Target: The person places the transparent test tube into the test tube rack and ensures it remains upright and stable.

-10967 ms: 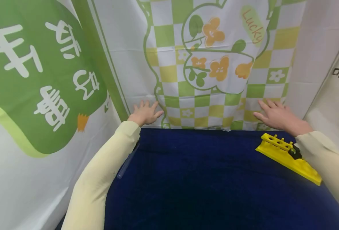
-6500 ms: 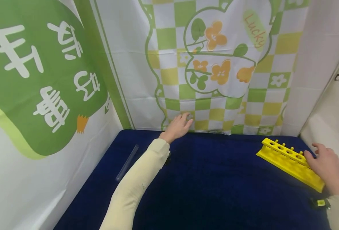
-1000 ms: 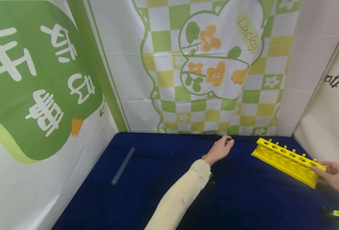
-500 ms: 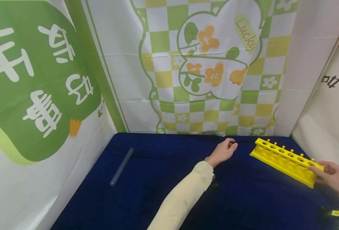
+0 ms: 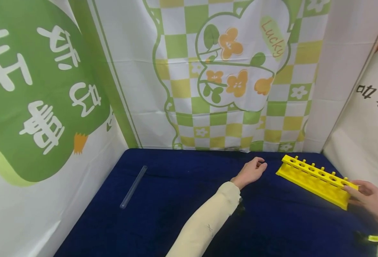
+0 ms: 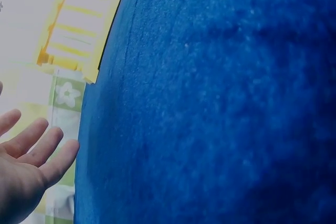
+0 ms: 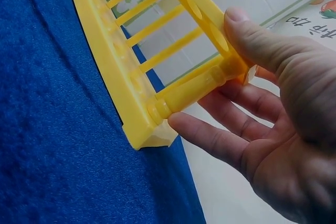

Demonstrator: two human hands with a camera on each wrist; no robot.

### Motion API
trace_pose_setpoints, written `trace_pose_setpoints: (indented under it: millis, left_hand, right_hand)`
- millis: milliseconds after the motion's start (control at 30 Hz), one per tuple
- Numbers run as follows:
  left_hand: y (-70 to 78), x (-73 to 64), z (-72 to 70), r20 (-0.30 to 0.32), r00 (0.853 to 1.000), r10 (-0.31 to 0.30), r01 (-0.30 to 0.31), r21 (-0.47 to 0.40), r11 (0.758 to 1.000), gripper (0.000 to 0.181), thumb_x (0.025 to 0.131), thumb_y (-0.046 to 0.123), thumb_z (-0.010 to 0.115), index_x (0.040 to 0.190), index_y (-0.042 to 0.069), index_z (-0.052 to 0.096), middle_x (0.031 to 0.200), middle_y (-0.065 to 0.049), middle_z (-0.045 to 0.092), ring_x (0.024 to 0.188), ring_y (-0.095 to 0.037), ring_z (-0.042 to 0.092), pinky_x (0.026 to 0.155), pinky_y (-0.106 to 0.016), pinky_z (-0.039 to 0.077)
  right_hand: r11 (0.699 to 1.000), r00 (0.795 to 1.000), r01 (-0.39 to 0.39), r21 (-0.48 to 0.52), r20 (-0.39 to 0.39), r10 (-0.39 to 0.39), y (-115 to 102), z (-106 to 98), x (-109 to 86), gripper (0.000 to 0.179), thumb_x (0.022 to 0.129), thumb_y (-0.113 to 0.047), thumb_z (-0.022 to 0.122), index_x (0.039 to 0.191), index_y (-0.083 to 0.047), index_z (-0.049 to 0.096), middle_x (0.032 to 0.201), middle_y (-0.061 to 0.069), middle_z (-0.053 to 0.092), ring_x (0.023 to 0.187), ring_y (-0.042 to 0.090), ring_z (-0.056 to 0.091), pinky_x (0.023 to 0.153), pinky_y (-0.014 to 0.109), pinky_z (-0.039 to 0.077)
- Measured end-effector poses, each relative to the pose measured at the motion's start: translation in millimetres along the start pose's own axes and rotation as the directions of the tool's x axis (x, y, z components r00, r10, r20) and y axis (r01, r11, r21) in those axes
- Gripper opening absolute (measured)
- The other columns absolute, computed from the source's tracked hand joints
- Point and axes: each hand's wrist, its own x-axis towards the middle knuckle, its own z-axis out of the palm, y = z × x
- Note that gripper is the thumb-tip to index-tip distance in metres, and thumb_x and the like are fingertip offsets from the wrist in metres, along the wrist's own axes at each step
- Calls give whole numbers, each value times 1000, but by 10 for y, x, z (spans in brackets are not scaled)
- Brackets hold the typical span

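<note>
A yellow test tube rack stands at the right of the dark blue table. My right hand grips its right end, thumb on the top bar and fingers around the end post, as the right wrist view shows on the rack. To the left of the rack, my left hand hovers or rests near the cloth with loosely bent fingers and holds nothing. In the left wrist view that hand has its fingers spread below the rack's far end. On the left side of the table lies a clear test tube.
The blue cloth covers the table. A checkered curtain hangs along the back edge. Printed white and green sheets close off the left side, and another pale sheet the right.
Both hands were on the back curtain at first. My left hand moved right toward the rack. The right hand came down and took hold of the rack's end. The test tube stayed in place.
</note>
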Motion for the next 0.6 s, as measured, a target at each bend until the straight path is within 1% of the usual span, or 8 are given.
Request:
trace_pose_setpoints:
  millis: [200,233,267,333,467,500,600]
  left_hand:
    - [-8,24,73,1,1000,-2,2,-5,1000,46,101,52,44,137,25,52,120,7,63,102,-8,62,84,-30,54]
    - [-8,28,90,1,1000,-3,3,-5,1000,45,101,52,44,137,26,52,119,7,64,101,-8,62,83,-29,54]
    - [-5,30,107,1,1000,-4,4,-4,1000,43,102,52,44,136,26,53,118,7,64,100,-7,62,83,-29,53]
    - [-1,35,140,-4,1000,-4,4,0,1000,42,102,51,44,135,26,53,116,8,64,98,-6,62,82,-28,53]
    - [25,46,186,-7,1000,-5,5,5,1000,41,102,50,45,134,27,53,115,8,65,98,-6,62,82,-28,53]
    - [30,51,198,-5,1000,-5,5,4,1000,41,102,50,45,134,27,53,116,7,65,98,-6,63,82,-28,53]
    - [49,64,232,-2,1000,-4,4,5,1000,41,102,51,45,134,28,53,117,6,65,100,-7,63,82,-28,54]
  right_hand:
    - [1000,1000,-9,-3,13,9,-34,-8,-2,81,96,-49,55,138,17,33,115,37,49,65,1,58,54,31,57]
    - [1000,1000,-10,-4,12,10,-30,-8,0,81,96,-48,55,138,17,32,117,38,48,65,1,58,54,31,57]
    - [1000,1000,-13,-7,12,13,-24,-6,4,81,96,-48,55,139,17,32,119,40,46,67,4,59,54,30,56]
    - [1000,1000,-11,-11,12,11,-15,-1,3,81,97,-48,54,139,17,31,123,43,44,68,5,59,55,29,56]
    - [1000,1000,-14,-11,17,14,1,0,8,82,97,-49,54,140,17,30,126,44,41,71,6,58,57,27,56]
    - [1000,1000,-13,-9,19,13,-1,-3,3,82,97,-48,54,140,17,30,126,44,41,69,2,56,57,27,57]
    - [1000,1000,-15,-4,21,16,5,-16,0,82,97,-48,54,140,17,30,126,43,40,69,-1,55,57,27,57]
